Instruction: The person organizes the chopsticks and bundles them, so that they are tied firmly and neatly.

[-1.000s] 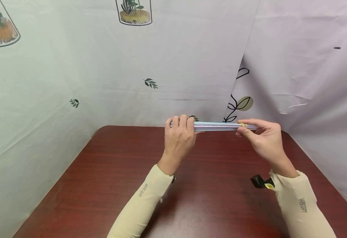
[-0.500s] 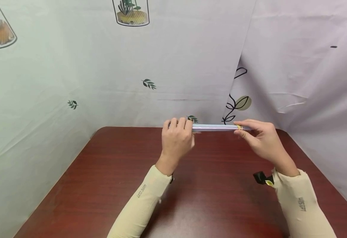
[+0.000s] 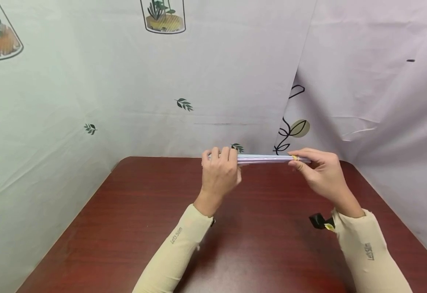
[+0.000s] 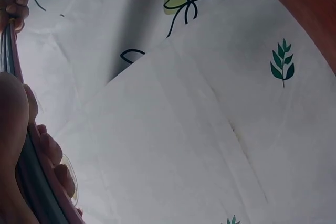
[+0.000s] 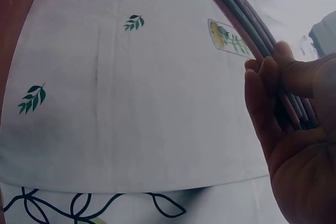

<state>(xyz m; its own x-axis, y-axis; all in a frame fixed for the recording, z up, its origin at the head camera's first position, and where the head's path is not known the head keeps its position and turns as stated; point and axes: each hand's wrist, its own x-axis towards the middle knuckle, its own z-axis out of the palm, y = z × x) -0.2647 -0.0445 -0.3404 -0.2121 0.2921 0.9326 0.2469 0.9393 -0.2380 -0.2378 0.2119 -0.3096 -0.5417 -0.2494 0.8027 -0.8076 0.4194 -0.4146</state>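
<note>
Between my hands, a bundle of slim pale blue and lilac rods (image 3: pixel 262 158) is held level above the far part of the table. My left hand (image 3: pixel 218 169) grips its left end, fingers curled over it. At the right end, my right hand (image 3: pixel 319 169) pinches the bundle between thumb and fingers. A yellow band (image 3: pixel 295 158) circles the rods there, right at the fingertips. The left wrist view shows the rods (image 4: pixel 39 192) running under the left thumb, with a thin pale loop (image 4: pixel 75 182) beside the fingers. Rod ends (image 5: pixel 299 121) reach the right palm in the right wrist view.
The reddish-brown table (image 3: pixel 154 219) spreads below both hands. White cloth (image 3: pixel 136 81) printed with leaves and jars hangs behind it and at both sides. A small black device (image 3: pixel 317 221) sticks out from the right sleeve (image 3: pixel 363 244).
Both hands have shifted only slightly, keeping hold of the bundle. The yellow band sits a little further left than a second ago, and the bundle's tilt and spread vary slightly.
</note>
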